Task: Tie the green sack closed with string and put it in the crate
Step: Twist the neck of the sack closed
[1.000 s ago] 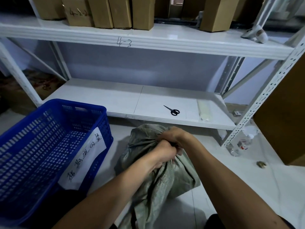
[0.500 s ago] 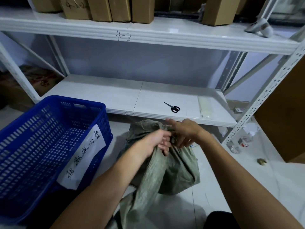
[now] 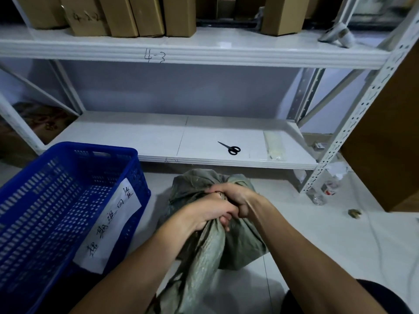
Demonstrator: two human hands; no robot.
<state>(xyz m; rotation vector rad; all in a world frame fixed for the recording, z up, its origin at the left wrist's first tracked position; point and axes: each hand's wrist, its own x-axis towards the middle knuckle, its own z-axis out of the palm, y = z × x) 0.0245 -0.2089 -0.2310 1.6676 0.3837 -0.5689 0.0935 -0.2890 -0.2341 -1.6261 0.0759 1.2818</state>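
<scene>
The green woven sack (image 3: 195, 184) stands on the pale floor tiles in front of the low shelf. Its neck is bunched together and its loose top hangs down toward me. My left hand (image 3: 209, 211) and my right hand (image 3: 235, 200) press together on that bunched neck, both closed around the fabric. Any string is hidden under my fingers. The blue plastic crate (image 3: 68, 200) stands tilted on the floor to the left of the sack, with a white handwritten label on its near side; what I can see of its inside holds nothing.
Black scissors (image 3: 230, 148) lie on the white lower shelf (image 3: 136, 137) behind the sack, beside a pale flat packet (image 3: 273, 145). Cardboard boxes (image 3: 127, 14) line the upper shelf. A perforated shelf post (image 3: 335, 143) and small litter (image 3: 354, 213) are at the right.
My hands, apart at the sack's mouth half a second ago, have come together again and clamped down on the neck. The view has tilted slightly.
</scene>
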